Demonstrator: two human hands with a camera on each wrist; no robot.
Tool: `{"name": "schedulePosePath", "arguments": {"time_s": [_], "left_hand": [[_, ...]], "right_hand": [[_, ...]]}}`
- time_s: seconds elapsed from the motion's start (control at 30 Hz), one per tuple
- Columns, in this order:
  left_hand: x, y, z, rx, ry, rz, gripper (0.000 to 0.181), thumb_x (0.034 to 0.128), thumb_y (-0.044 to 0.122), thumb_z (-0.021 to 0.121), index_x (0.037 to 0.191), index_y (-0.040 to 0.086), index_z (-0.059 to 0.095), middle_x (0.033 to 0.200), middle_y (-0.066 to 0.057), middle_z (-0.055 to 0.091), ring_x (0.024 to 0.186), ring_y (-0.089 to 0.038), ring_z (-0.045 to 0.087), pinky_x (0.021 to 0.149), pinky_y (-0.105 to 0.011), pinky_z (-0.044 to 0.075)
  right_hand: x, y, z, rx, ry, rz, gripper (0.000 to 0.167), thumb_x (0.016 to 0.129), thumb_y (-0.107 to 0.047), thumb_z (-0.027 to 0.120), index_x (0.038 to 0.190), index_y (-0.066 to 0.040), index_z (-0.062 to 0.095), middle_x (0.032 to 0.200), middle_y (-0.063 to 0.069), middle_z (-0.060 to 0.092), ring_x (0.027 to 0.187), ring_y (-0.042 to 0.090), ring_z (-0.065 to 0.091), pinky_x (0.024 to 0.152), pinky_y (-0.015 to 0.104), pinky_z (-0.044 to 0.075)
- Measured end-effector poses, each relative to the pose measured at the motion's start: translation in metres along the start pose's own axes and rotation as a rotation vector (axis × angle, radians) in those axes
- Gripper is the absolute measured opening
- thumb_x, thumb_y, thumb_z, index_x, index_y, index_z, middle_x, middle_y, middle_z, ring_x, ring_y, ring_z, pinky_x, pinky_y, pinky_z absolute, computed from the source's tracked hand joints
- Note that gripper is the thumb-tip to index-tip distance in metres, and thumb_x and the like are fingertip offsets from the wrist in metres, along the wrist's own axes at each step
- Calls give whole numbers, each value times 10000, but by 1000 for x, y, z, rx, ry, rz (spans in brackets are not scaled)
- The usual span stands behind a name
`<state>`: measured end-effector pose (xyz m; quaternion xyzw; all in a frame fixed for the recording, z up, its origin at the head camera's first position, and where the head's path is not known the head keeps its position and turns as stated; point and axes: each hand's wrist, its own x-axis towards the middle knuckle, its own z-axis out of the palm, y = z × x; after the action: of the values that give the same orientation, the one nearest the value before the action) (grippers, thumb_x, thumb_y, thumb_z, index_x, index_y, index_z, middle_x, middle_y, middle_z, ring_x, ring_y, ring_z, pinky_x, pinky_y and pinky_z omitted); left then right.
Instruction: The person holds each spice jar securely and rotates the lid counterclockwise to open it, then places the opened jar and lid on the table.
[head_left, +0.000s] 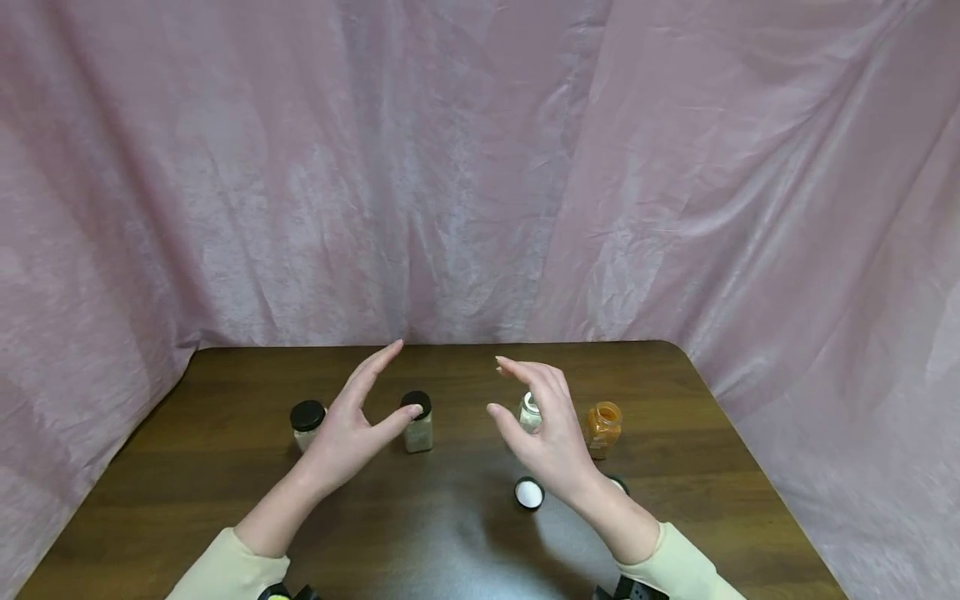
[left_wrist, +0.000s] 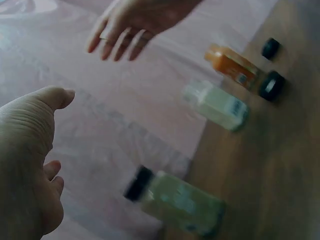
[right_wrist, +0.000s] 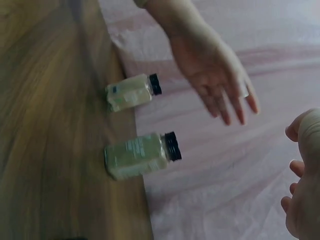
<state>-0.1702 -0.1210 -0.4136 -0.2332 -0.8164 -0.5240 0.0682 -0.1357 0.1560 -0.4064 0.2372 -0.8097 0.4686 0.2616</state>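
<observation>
Presently we hold our left hand [head_left: 352,435] and right hand [head_left: 553,435] above the counter [head_left: 420,525], each grip spread; two capped jars [head_left: 419,435] stand at left, two uncapped jars [head_left: 603,429] at right, lids [head_left: 528,494] nearer us.

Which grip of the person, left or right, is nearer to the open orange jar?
Right. The right grip hangs in the air, just left of the open orange jar. The left grip is also raised, but much farther left.
</observation>
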Motion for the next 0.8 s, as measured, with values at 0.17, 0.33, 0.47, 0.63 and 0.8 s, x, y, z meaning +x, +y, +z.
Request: {"name": "schedulePosePath", "arguments": {"time_s": [0.17,0.33,0.47,0.63,0.8], "left_hand": [[-11,-25,6,3,-9,-53,788,929,331,787,1582,362,346,1626,60,319,1512,-240,237,1145,-649,247],[-18,-49,17,-2,-19,-109,831,914,335,803,1598,298,332,1622,-2,337,1501,-288,269,1155,-627,252],[-23,-65,23,-27,-32,-172,873,908,323,811,1613,228,304,1616,-60,349,1476,-329,317,1158,-609,260],[-25,-81,28,-37,-74,-250,877,916,285,805,1614,158,290,1615,-108,356,1450,-354,378,1145,-600,306],[-21,-91,32,-28,-109,-304,860,920,316,796,1611,164,307,1604,-104,372,1434,-333,411,1111,-587,367]], "right_hand": [[11,1,21,72,-17,29,564,922,-123,770,1444,-198,570,1294,-30,615,1234,236,482,1015,393,399],[16,7,42,130,-31,109,548,929,-145,762,1438,-210,571,1272,-42,624,1219,249,493,1019,392,399],[16,15,59,135,-63,197,540,930,-153,750,1435,-221,570,1270,-22,629,1232,192,483,1024,390,399],[12,30,79,109,-133,250,566,917,-183,770,1442,-172,559,1281,51,632,1240,221,478,1031,465,408],[9,37,94,123,-220,356,623,902,-299,789,1463,-182,543,1338,17,598,1288,224,435,1045,516,401]]}}
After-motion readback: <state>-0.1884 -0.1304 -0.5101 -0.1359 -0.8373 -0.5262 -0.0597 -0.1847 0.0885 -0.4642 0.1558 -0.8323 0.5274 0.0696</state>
